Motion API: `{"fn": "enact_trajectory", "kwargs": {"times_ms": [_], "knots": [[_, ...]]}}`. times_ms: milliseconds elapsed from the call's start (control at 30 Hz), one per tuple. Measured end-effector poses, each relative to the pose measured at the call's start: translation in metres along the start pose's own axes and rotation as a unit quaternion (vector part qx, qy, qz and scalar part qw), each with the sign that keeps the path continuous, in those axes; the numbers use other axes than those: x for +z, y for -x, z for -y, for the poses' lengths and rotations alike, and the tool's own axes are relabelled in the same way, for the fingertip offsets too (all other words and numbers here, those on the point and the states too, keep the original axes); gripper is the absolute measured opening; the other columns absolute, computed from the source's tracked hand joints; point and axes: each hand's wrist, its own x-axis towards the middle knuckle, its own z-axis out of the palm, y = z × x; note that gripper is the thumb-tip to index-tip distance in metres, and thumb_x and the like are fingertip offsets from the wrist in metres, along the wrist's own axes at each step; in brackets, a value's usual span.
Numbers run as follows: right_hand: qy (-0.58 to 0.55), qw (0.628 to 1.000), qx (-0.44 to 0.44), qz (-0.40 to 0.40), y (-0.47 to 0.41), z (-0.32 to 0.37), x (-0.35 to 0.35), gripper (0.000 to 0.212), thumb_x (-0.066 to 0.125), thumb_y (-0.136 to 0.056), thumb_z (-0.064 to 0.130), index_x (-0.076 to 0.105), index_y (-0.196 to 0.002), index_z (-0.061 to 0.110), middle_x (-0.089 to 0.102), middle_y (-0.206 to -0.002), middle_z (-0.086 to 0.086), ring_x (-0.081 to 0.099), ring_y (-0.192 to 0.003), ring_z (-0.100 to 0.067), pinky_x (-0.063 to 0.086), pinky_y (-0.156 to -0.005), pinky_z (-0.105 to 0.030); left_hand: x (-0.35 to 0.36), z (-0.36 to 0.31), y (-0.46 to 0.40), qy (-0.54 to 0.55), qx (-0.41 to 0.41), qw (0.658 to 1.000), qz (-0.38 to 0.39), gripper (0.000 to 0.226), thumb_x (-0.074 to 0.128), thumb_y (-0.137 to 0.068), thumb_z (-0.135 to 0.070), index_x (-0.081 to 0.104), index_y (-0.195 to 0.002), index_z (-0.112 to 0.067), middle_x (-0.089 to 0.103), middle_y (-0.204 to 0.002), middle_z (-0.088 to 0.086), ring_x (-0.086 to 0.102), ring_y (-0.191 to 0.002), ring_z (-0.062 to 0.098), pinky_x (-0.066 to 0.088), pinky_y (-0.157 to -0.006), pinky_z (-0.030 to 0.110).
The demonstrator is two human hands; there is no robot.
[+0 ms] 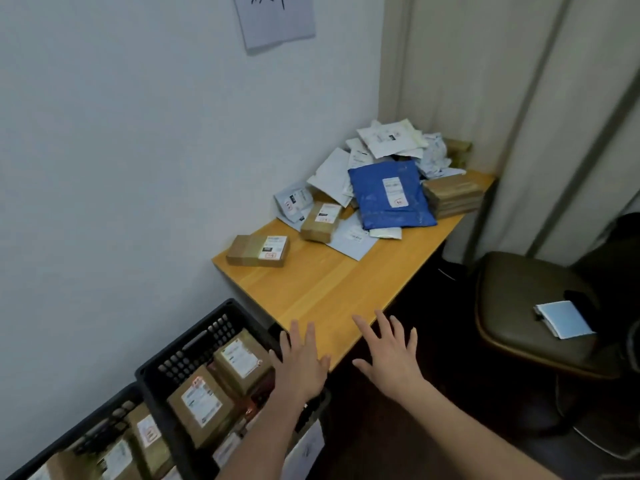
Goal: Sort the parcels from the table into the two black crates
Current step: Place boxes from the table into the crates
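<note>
Now, from my remote feed:
Table (346, 289): wooden top against the wall; I see parcels heaped at its far end.
Near crate (214, 323): black, beside the table's near corner, holding brown boxes.
Second crate (104, 414): black, left of the first, also holding boxes.
Blue mailer (391, 195): on top of the heap.
Left hand (301, 365): fingers spread, empty, over the table's near corner.
Right hand (391, 358): fingers spread, empty, at the table's edge.
Lone box (258, 250): near the wall, apart from the heap.
</note>
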Motion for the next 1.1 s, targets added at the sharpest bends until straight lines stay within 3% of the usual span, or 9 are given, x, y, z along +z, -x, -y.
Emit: {"fn": "enact_trajectory", "kwargs": {"times_ms": [200, 367, 667, 867, 1100], "knots": [[0.005, 0.999, 0.048, -0.019, -0.036, -0.103, -0.052, 0.08, 0.049, -0.097, 0.05, -0.009, -0.153, 0.046, -0.005, -0.165, -0.004, -0.001, -0.15, -0.034, 0.005, -0.118, -0.062, 0.012, -0.106, -0.051, -0.001, 0.021, 0.999, 0.028, 0.073, 0.038, -0.102, -0.047, -0.006, -0.156, -0.026, -0.02, -0.162, 0.005, -0.011, -0.149, 0.035, 0.007, -0.117, 0.06], [-0.01, 0.998, 0.06, -0.027, -0.076, -0.147, -0.076, 0.075, 0.044, -0.099, 0.051, -0.006, -0.154, 0.045, -0.003, -0.165, -0.005, 0.001, -0.15, -0.034, 0.006, -0.117, -0.062, 0.002, -0.146, -0.087, -0.002, 0.03, 0.999, 0.016, 0.073, 0.039, -0.102, -0.045, -0.004, -0.156, -0.024, -0.019, -0.161, 0.006, -0.012, -0.149, 0.035, 0.005, -0.117, 0.06], [-0.013, 0.998, 0.023, 0.054, -0.161, -0.145, -0.055, 0.073, 0.042, -0.1, 0.05, -0.008, -0.153, 0.046, -0.008, -0.164, -0.005, 0.002, -0.15, -0.034, 0.008, -0.117, -0.062, -0.02, -0.116, -0.187, -0.028, -0.035, 0.998, 0.037, 0.073, 0.039, -0.102, -0.045, -0.006, -0.156, -0.025, -0.022, -0.161, 0.006, -0.012, -0.149, 0.036, 0.007, -0.117, 0.06], [0.004, 0.997, 0.024, 0.07, -0.273, -0.142, -0.06, 0.075, 0.046, -0.1, 0.045, -0.006, -0.154, 0.044, -0.013, -0.163, -0.004, -0.002, -0.15, -0.033, 0.008, -0.117, -0.062, -0.04, -0.101, -0.3, -0.016, -0.059, 0.998, 0.016, 0.072, 0.04, -0.101, -0.044, -0.002, -0.156, -0.024, -0.017, -0.162, 0.007, -0.01, -0.149, 0.035, 0.008, -0.117, 0.06], [-0.013, 0.996, 0.012, 0.087, -0.385, -0.126, -0.066, 0.071, 0.046, -0.101, 0.039, -0.001, -0.154, 0.044, -0.01, -0.163, -0.003, -0.001, -0.149, -0.031, 0.005, -0.118, -0.061, -0.053, -0.091, -0.402, 0.008, -0.074, 0.996, 0.054, 0.072, 0.041, -0.101, -0.042, -0.002, -0.156, -0.024, -0.02, -0.162, 0.005, -0.009, -0.15, 0.033, 0.008, -0.117, 0.059]]}}
